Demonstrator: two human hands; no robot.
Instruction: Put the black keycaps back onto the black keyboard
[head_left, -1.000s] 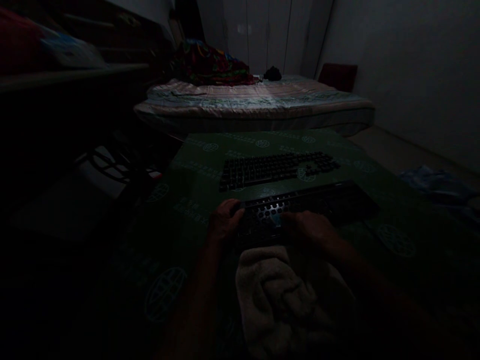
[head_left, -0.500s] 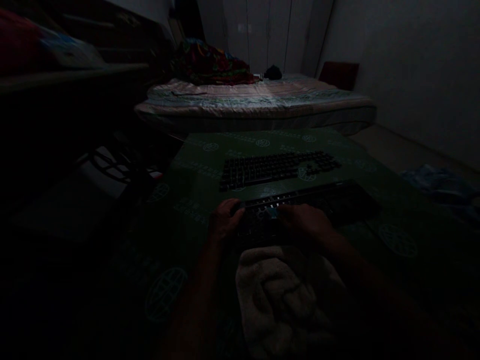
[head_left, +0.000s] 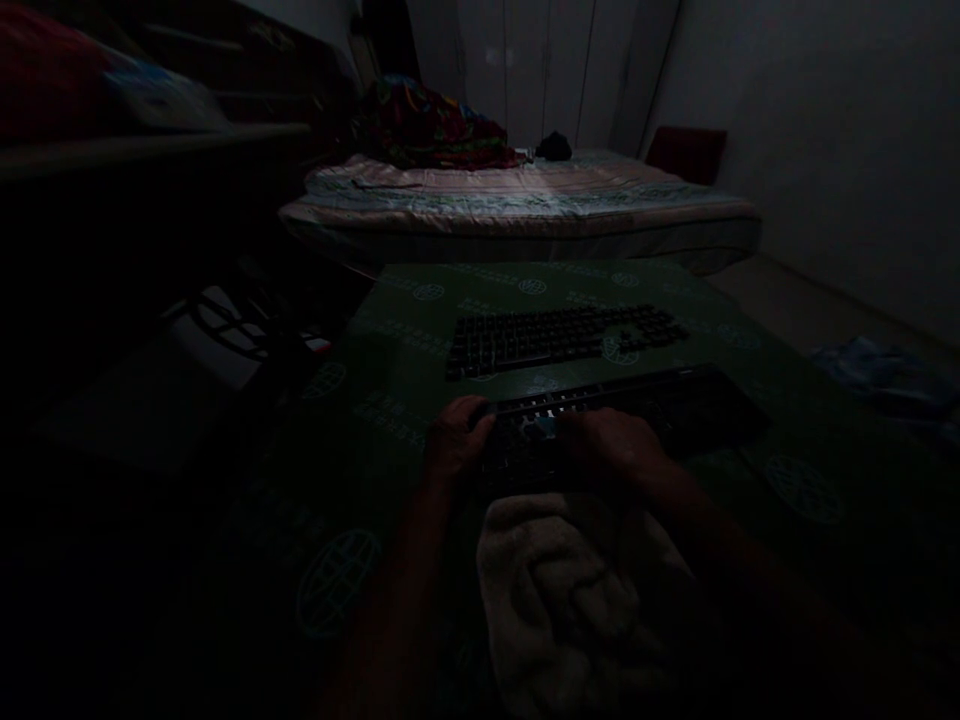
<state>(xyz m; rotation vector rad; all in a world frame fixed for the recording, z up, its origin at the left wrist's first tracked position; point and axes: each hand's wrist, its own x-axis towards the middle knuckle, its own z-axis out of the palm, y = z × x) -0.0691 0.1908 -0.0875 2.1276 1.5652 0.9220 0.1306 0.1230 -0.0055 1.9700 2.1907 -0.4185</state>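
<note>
The room is very dim. A dark keyboard frame with its keys removed lies on a green patterned mat. My left hand grips the frame's left end, fingers curled round it. My right hand rests on the frame's middle, fingers closed over a small pale thing I cannot make out. Beyond the frame, the removed black keycaps lie laid out in rows on the mat. A crumpled beige towel lies just in front of my hands, between my forearms.
A mattress with a striped sheet and a colourful bundle lies at the back. A red cushion leans on the right wall. A dark shelf edge runs along the left. A bluish cloth lies at the right.
My right hand has shifted slightly leftward along the frame and the frame has tipped to a flatter angle. The view has drifted a little to the left.
</note>
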